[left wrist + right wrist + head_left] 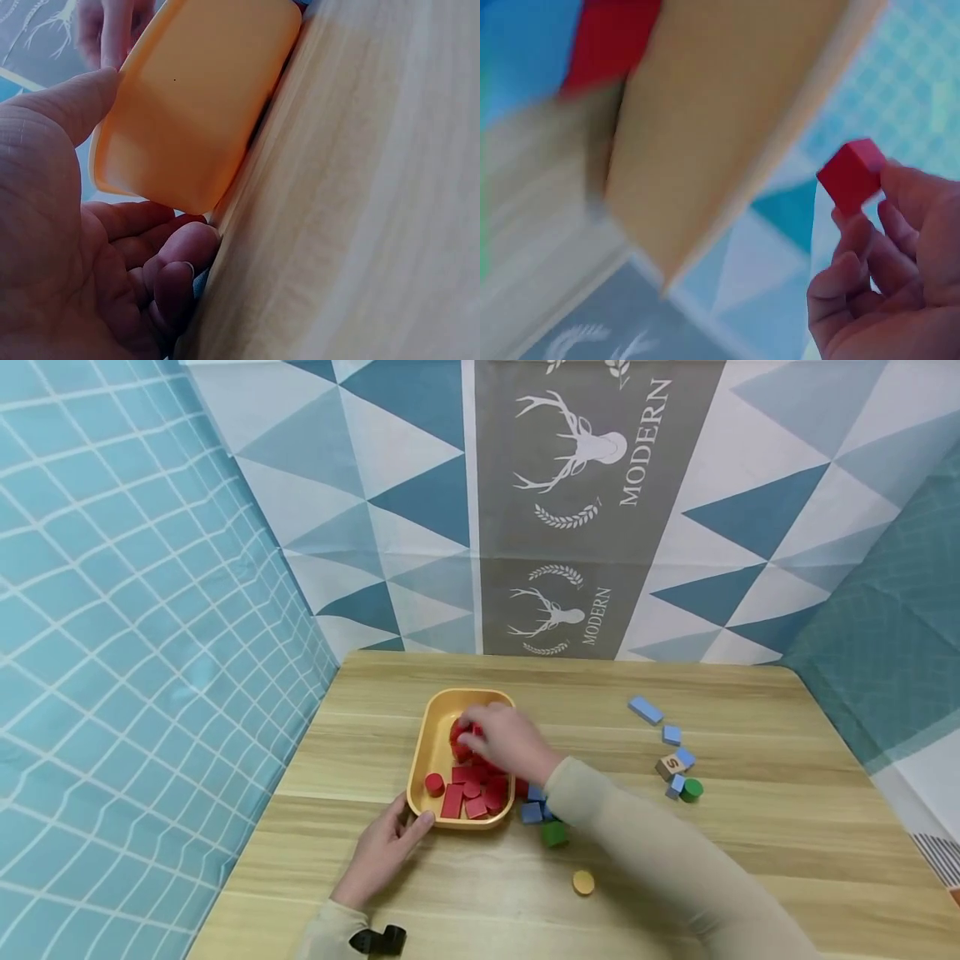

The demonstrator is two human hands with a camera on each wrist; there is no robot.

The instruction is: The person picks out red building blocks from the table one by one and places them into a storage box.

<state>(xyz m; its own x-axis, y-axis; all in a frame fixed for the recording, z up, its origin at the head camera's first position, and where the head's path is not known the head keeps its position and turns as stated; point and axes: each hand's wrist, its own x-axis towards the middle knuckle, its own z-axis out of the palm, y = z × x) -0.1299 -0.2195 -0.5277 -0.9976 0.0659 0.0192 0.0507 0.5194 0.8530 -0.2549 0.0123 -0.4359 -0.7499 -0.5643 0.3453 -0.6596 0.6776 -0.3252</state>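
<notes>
A yellow-orange plastic tray (429,752) stands on the table with red blocks in it, among them a flat rectangle (452,802) and a small cylinder (434,784). My left hand (386,852) holds its near left corner, thumb on the rim and fingers bent against the outer wall. In the left wrist view the tray's wall (202,90) fills the upper middle. My right hand (513,743) is over the far part of the tray. Between thumb and fingertips it pinches a red cube (849,176), seen above rim height in the right wrist view.
Right of the tray, partly behind the right forearm, lie blue blocks (532,812) and a green block (554,834). A yellow disc (583,883) lies nearer. Farther right are a long blue block (645,710), a wooden letter cube (670,767) and a green cylinder (692,790).
</notes>
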